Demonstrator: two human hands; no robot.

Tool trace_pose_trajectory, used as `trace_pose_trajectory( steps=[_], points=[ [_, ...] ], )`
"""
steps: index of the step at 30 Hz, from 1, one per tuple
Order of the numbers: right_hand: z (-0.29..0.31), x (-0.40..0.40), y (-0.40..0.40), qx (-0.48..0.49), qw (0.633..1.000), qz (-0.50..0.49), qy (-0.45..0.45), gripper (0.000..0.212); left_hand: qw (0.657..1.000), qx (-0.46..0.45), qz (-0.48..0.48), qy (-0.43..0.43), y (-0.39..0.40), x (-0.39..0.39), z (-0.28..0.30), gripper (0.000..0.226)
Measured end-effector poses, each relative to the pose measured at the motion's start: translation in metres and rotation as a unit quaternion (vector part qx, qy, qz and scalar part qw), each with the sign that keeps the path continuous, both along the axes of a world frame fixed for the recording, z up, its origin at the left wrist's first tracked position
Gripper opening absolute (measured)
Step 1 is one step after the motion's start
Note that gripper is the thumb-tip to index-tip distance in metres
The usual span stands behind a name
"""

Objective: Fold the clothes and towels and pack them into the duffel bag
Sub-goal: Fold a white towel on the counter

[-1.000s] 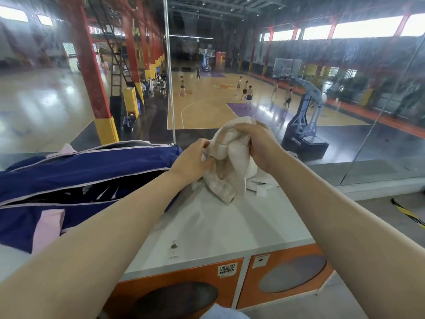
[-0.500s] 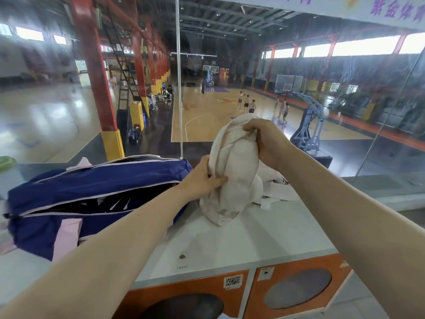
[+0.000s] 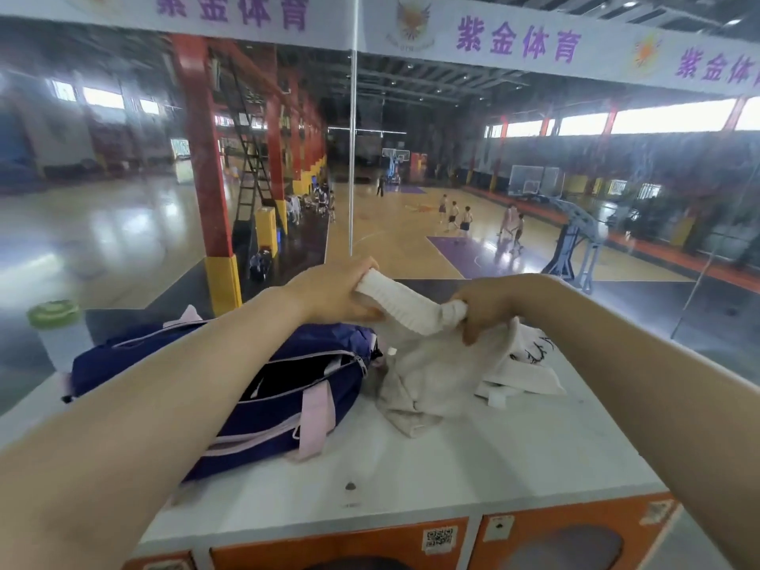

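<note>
Both hands were up and busy: the left hand [image 3: 337,296] gripped one end of the cream-white ribbed towel [image 3: 405,310], fingers curled round it, and the right hand [image 3: 491,308] pinched the other end, bunched in its fist. Between the two grips the top edge ran taut, left to right across the body, tilting down slightly toward the right. The rest of the cloth hung below that line and pooled in a crumpled heap on the white desk [image 3: 473,458], touching a second pale garment with dark lettering [image 3: 530,359] lying just behind and to the right.

The navy duffel bag with pink trim and straps [image 3: 230,388] sat just to the left of the heap, its zip gaping open toward the person, mouth running roughly along the same left-right line. The left hand hovered above the bag's right end, so it was the nearer one for any drop-in.

Open desk lay in front of the heap, toward the near edge above the orange locker doors [image 3: 341,545]; that looked the likeliest room for laying the towel flat. A green-capped bottle [image 3: 57,327] stood well clear at far left.
</note>
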State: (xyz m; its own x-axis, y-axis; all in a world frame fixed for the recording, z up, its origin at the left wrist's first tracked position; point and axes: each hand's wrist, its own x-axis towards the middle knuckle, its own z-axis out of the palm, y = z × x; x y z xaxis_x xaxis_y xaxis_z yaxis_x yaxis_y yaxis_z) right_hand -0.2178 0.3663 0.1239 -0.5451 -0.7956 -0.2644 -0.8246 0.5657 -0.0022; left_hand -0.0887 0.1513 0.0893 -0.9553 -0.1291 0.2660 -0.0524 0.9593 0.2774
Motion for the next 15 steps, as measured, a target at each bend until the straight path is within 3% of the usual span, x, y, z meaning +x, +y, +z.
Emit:
trace_pose_trajectory(
  steps=[2, 4, 6, 11, 15],
  points=[
    [0.005, -0.001, -0.008, 0.006, 0.995, -0.005, 0.1, 0.005, 0.994, -0.1, 0.02, -0.035, 0.001, 0.001, 0.01, 0.035],
    [0.012, -0.003, -0.017, 0.001, 0.986, -0.023, 0.167, 0.011, 0.984, -0.165, 0.061, -0.039, 0.003, 0.0, 0.019, 0.017],
    [0.021, -0.006, -0.027, -0.027, 0.97, -0.056, 0.236, 0.018, 0.975, -0.196, 0.107, -0.019, 0.003, -0.001, 0.03, 0.014],
    [0.068, 0.0, -0.038, -0.155, 0.894, -0.075, 0.414, 0.027, 0.944, -0.25, 0.183, 0.113, -0.006, -0.007, 0.075, 0.014],
    [0.11, 0.017, -0.037, -0.223, 0.844, -0.099, 0.479, 0.033, 0.912, -0.263, 0.196, 0.247, -0.009, 0.004, 0.118, 0.012]
  ],
)
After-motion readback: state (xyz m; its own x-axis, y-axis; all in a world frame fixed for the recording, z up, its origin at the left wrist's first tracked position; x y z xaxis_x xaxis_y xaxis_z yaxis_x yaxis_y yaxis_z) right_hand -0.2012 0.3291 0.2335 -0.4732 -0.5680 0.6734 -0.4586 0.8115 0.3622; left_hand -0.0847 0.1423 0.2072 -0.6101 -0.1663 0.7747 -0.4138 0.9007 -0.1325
